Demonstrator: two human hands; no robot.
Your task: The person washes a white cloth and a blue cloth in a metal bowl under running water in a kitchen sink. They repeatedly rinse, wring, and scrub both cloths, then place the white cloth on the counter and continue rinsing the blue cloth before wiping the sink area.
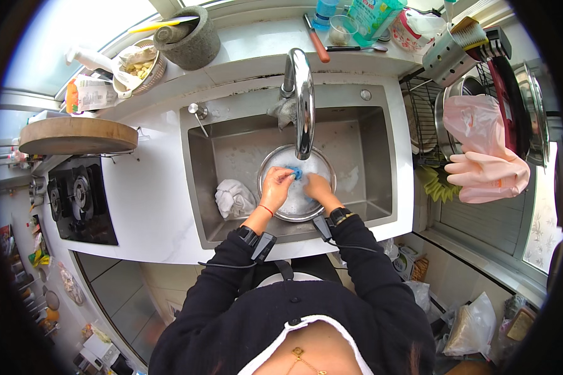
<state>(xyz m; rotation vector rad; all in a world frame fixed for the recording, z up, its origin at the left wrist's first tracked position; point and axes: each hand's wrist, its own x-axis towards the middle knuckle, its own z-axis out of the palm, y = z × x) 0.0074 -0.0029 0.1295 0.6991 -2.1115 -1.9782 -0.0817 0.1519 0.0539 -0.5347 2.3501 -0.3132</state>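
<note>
Over a round metal basin [287,213] in the steel sink, my left hand [276,188] pinches a small crumpled blue thing [292,173], perhaps a cloth or scrubber. My right hand [318,188] is just to its right, above the same basin. Blur and the downward turn of that hand hide its fingertips, so whether it grips anything is unclear. Cloudy, whitish liquid appears to fill the basin. Directly above both hands arches a chrome faucet [305,108]. A wet white cloth [234,198] lies bunched on the sink floor, left of the basin.
A grey mesh cloth [284,113] hangs at the faucet base. Behind the sink, a stone mortar [187,44] and an orange-handled knife [320,46] rest on the ledge. Pink rubber gloves [485,173] hang at the dish rack, right. A round wooden board [77,136] stands left, near the gas hob [82,199].
</note>
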